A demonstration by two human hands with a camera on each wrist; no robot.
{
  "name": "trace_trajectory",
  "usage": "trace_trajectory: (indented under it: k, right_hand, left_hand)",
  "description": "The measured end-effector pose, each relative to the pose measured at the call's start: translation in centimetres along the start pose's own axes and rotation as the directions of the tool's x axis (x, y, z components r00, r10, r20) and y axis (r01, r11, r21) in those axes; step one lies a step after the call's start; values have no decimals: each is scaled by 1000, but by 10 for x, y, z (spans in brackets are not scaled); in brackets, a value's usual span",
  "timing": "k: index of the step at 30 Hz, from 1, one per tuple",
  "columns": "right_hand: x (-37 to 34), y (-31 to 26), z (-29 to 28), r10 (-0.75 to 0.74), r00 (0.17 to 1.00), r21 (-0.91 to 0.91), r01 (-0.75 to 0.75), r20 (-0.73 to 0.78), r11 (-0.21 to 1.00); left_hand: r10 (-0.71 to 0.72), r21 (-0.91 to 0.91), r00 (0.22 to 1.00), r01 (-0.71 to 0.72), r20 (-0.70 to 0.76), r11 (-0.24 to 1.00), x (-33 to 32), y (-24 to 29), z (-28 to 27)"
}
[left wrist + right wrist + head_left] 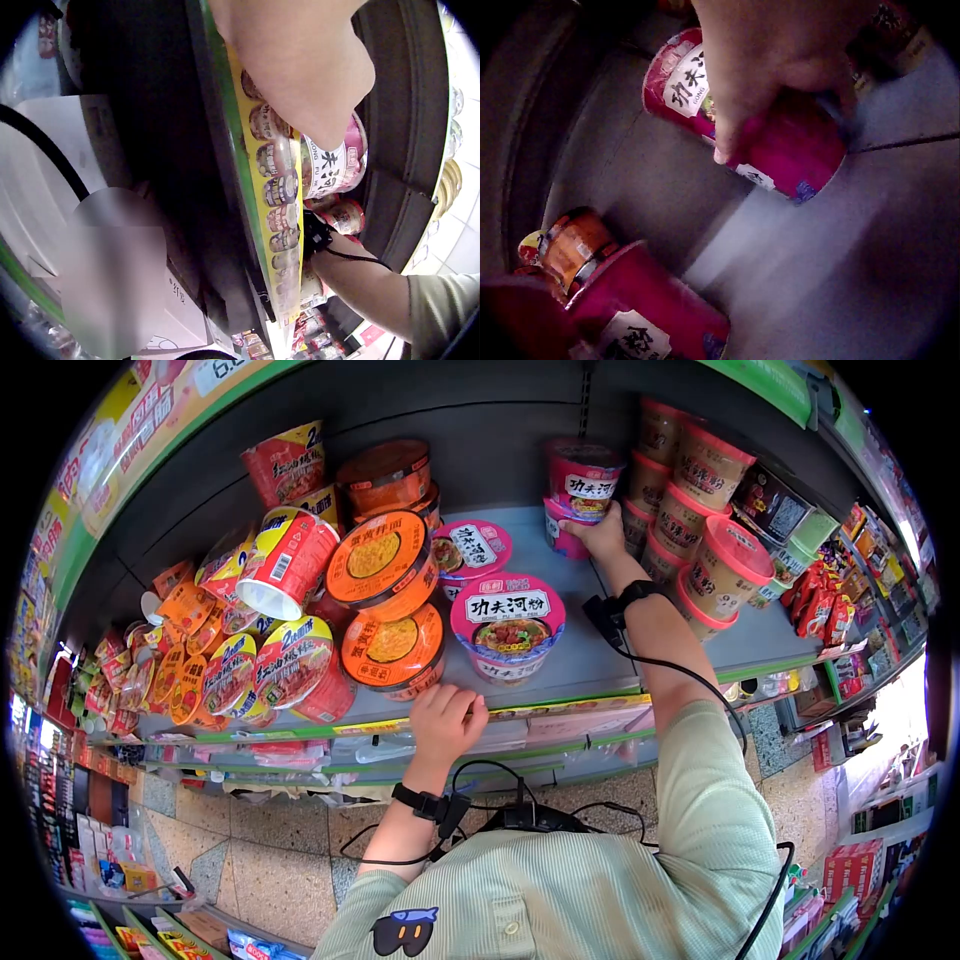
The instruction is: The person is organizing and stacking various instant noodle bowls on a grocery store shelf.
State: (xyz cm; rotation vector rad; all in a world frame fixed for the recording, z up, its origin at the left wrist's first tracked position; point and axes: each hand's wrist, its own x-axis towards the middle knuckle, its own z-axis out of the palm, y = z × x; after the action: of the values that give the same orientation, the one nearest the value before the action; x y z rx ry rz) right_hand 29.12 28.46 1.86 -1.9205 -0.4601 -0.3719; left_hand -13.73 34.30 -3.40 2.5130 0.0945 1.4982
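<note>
Head view: the right hand's [603, 540] fingers clamp on the lower pink cup [558, 525], stacked beneath an upper cup [588, 472] labelled 功夫河粉, toward the shelf's [620, 645] back; the left hand [448, 722], fingers loosely curled, lies beside an orange bowl [395, 645]. Left wrist view: the left hand, cut off above, partly hides a cup reading "FU". Right wrist view: the right hand obscures much of the lower label.

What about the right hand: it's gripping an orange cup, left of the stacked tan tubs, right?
The cup is pink, not orange, as the right wrist view shows; the right hand does grip it, left of the stacked tan tubs.
</note>
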Motion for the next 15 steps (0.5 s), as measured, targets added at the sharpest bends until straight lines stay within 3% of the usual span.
trace_trajectory:
  k: [2, 5, 6, 8, 11, 13, 15]
  right_hand:
    - [-17, -20, -9, 35, 996, -108, -43, -79, 993]
    - [-29, -18, -19, -34, 999, 56, 34, 12, 998]
    - [-42, -31, -30, -42, 982, 202, 4, 185, 979]
    - [-89, -76, -72, -121, 856, 448, -138, 503, 883]
    - [-155, -121, -118, -253, 713, 301, 62, 653, 952]
    - [-186, -128, -125, -514, 578, 265, 462, 633, 846]
    - [-201, -126, -121, -469, 637, 215, 437, 611, 873]
  left_hand:
    - [-4, -1, 1000, 4, 11, 1000, 0, 0, -1]
    - [0, -15, 1000, 0, -1, 1000, -1, -1, 0]
    - [1, -20, 1000, -2, -13, 1000, -1, -1, 1]
    - [-3, -25, 1000, 3, -25, 1000, 0, 0, 1]
    - [-7, -13, 1000, 7, -30, 1000, -1, -1, 2]
    - [1, 5, 1000, -1, -31, 1000, -3, -2, 5]
    - [24, 35, 999, -22, -43, 999, -3, -4, 6]
